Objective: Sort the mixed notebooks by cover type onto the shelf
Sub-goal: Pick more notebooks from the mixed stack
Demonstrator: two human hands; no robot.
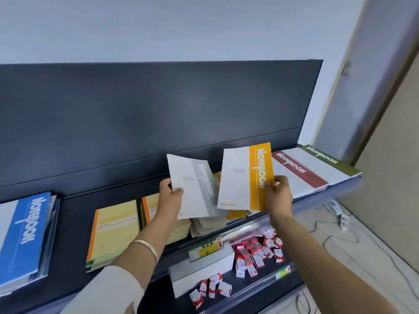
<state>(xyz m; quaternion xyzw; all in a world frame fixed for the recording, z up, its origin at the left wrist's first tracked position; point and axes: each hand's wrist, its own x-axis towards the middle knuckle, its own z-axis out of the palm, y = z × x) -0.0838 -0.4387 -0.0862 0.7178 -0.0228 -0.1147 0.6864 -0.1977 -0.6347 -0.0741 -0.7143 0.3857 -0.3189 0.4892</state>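
left hand (168, 196) pinches the grey notebook (192, 186); right hand (277, 196) pinches the yellow notebook (246, 177). both are held above the mixed pile (208, 225) on the shelf (74, 209).

A bare strip of the shelf (73, 219) is left between the blue notebook stack (29, 234) at the left and the cream stack (113, 234); a hand could be lowered there. Open air is found above every stack, closed on the far side by the dark back panel (158, 109). The middle pile (205, 226) is screened from above by the grey notebook (192, 186) and the yellow notebook (246, 177), gripped by the left hand (169, 197) and right hand (278, 194). The right end is filled by the red-banded stack (297, 175) and green-banded stack (326, 164), with no gap seen between them.
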